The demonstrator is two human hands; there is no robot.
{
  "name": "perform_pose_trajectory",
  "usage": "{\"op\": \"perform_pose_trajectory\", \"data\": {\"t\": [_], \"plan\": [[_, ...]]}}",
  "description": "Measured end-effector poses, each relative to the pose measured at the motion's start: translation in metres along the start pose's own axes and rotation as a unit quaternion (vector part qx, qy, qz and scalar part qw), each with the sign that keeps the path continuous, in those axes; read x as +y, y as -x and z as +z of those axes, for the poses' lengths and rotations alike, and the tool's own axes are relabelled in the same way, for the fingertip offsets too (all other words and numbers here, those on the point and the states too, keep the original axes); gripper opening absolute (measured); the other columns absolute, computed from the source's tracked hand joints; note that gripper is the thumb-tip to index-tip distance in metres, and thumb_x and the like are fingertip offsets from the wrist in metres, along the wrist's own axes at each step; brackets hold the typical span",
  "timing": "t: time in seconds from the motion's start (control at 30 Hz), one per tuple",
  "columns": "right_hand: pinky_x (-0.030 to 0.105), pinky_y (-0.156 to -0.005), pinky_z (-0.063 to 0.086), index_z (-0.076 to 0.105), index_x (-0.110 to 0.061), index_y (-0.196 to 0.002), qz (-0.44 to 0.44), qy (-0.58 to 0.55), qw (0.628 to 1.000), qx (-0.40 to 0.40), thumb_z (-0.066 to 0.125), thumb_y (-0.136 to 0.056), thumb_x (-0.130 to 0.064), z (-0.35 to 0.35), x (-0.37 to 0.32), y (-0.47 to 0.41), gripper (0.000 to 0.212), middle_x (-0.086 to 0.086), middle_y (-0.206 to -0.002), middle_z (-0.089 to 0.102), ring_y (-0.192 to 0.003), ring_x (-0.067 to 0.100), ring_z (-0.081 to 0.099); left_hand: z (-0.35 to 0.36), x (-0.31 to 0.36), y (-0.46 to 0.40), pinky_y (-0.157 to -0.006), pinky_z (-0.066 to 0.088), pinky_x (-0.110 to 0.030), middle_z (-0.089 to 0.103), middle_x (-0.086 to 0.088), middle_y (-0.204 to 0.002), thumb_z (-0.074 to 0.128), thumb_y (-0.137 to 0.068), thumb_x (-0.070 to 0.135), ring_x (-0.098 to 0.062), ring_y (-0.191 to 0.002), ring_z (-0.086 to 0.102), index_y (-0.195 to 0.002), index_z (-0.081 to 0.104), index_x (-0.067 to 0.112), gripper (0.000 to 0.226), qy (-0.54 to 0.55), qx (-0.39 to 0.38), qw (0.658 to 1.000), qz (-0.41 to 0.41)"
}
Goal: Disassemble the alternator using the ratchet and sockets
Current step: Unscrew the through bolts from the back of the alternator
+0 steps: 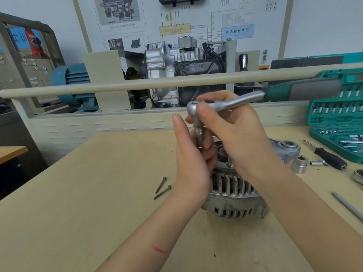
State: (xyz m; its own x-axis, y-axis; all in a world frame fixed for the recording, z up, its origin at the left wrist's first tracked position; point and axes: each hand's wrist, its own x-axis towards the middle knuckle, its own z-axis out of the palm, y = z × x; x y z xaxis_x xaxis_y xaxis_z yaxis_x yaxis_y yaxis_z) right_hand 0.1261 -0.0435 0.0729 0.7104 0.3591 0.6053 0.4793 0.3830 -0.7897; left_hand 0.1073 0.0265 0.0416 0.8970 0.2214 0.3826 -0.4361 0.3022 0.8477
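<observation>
A person's two bare forearms reach in from the bottom edge over a pale wooden bench [78, 193]. A silver alternator [233, 195] sits on the bench at centre, its slotted housing facing the viewer, partly hidden behind both hands.

The right hand [235, 132] holds the head of a ratchet [225, 104] above the alternator, with the thumb and fingers curled around the chrome head. The ratchet's green and grey handle stretches away to the right, toward the upper right of the view. A slim chrome extension bar [199, 137] hangs straight down from the ratchet head toward the top of the alternator.

The left hand [191, 160] stands upright just left of the extension bar. Its thumb points straight up, and its fingers curl around the lower part of the bar; the bar's lower end is hidden behind them.

Two long bolts [162, 187] lie loose on the bench just left of the alternator. To the right lie a large chrome socket [299, 164], a small socket [316, 163] and a black-handled driver [327, 155]. An open green socket case [337, 114] sits at the far right.
</observation>
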Motion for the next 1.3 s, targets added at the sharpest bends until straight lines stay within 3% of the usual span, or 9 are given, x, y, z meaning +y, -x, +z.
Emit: {"op": "perform_pose_trajectory", "data": {"t": [0.1,0.2,0.3,0.57,0.77,0.87,1.0,1.17,1.3], "plan": [[0.022,-0.035,0.044,0.062,-0.012,-0.090,0.082,-0.012,0.995,-0.054,0.052,-0.073,-0.044,-0.011,-0.002,-0.005,0.037,-0.004,-0.069,0.070,-0.041,0.012,0.051,-0.006,0.009,-0.005,-0.036,0.024,-0.015,0.031,0.004,-0.035,0.012,-0.074,0.069,-0.012,-0.030,0.029,-0.037,0.043,0.017,0.070,0.012,-0.088,0.995,-0.055],[0.019,-0.046,0.049,0.062,-0.007,-0.092,0.128,-0.043,0.985,-0.111,0.047,-0.076,-0.044,-0.021,-0.005,-0.009,0.043,-0.005,-0.064,0.069,-0.051,0.008,0.062,-0.010,0.014,-0.008,-0.038,0.027,-0.014,0.032,0.001,-0.035,0.010,-0.079,0.066,-0.013,-0.029,0.031,-0.039,0.046,0.014,0.076,0.035,-0.142,0.986,-0.077],[0.020,-0.061,0.053,0.064,-0.013,-0.086,0.124,-0.072,0.983,-0.115,0.053,-0.073,-0.041,-0.024,-0.006,-0.010,0.033,0.000,-0.078,0.073,-0.069,0.009,0.068,-0.001,0.014,-0.004,-0.037,0.015,-0.012,0.022,0.006,-0.035,0.019,-0.070,0.069,-0.007,-0.028,0.018,-0.038,0.037,0.018,0.062,0.048,-0.131,0.987,-0.074],[0.027,-0.037,0.041,0.049,-0.020,-0.071,0.025,0.010,1.000,-0.008,0.074,-0.064,-0.023,-0.015,-0.005,-0.004,0.026,0.014,-0.064,0.061,-0.047,0.026,0.052,0.012,0.006,0.007,-0.036,0.011,-0.012,0.020,0.009,-0.034,0.022,-0.058,0.072,-0.008,-0.031,0.013,-0.039,0.029,0.023,0.054,0.015,-0.039,0.999,-0.010],[0.019,-0.038,0.047,0.060,-0.006,-0.088,0.122,-0.067,0.985,-0.106,0.051,-0.075,-0.039,-0.022,-0.010,-0.008,0.037,0.007,-0.073,0.070,-0.044,0.009,0.061,-0.003,0.011,-0.003,-0.037,0.024,-0.018,0.029,0.001,-0.033,0.008,-0.071,0.070,-0.014,-0.027,0.030,-0.037,0.043,0.015,0.074,0.035,-0.153,0.984,-0.079],[0.018,-0.057,0.051,0.065,-0.012,-0.082,0.119,-0.050,0.981,-0.145,0.055,-0.073,-0.043,-0.028,-0.011,-0.011,0.034,0.006,-0.080,0.072,-0.066,0.013,0.068,-0.003,0.015,-0.004,-0.037,0.021,-0.016,0.026,0.004,-0.033,0.012,-0.071,0.069,-0.010,-0.026,0.026,-0.037,0.040,0.015,0.070,0.072,-0.191,0.974,-0.097],[0.017,-0.068,0.046,0.063,-0.011,-0.079,0.062,0.036,0.992,-0.103,0.061,-0.073,-0.033,-0.031,-0.009,-0.013,0.023,-0.002,-0.072,0.065,-0.068,0.008,0.060,0.007,0.012,0.003,-0.037,0.012,-0.012,0.019,0.009,-0.033,0.020,-0.065,0.071,-0.007,-0.027,0.015,-0.036,0.030,0.022,0.058,0.040,-0.116,0.990,-0.070],[0.026,-0.045,0.048,0.051,0.005,-0.079,-0.018,0.106,0.994,-0.022,0.074,-0.065,-0.023,-0.022,-0.012,-0.006,0.039,-0.001,-0.056,0.060,-0.046,0.018,0.056,0.014,0.008,0.009,-0.035,0.012,-0.013,0.020,0.010,-0.035,0.021,-0.062,0.070,-0.006,-0.031,0.013,-0.038,0.028,0.024,0.053,0.006,-0.060,0.998,-0.031],[0.023,-0.053,0.049,0.060,0.000,-0.082,0.021,0.069,0.996,-0.058,0.072,-0.068,-0.029,-0.025,-0.014,-0.006,0.035,0.000,-0.057,0.062,-0.047,0.014,0.057,0.007,0.007,0.007,-0.036,0.013,-0.013,0.021,0.009,-0.034,0.019,-0.065,0.068,-0.007,-0.029,0.016,-0.037,0.033,0.022,0.055,0.015,-0.085,0.996,-0.032]]}}
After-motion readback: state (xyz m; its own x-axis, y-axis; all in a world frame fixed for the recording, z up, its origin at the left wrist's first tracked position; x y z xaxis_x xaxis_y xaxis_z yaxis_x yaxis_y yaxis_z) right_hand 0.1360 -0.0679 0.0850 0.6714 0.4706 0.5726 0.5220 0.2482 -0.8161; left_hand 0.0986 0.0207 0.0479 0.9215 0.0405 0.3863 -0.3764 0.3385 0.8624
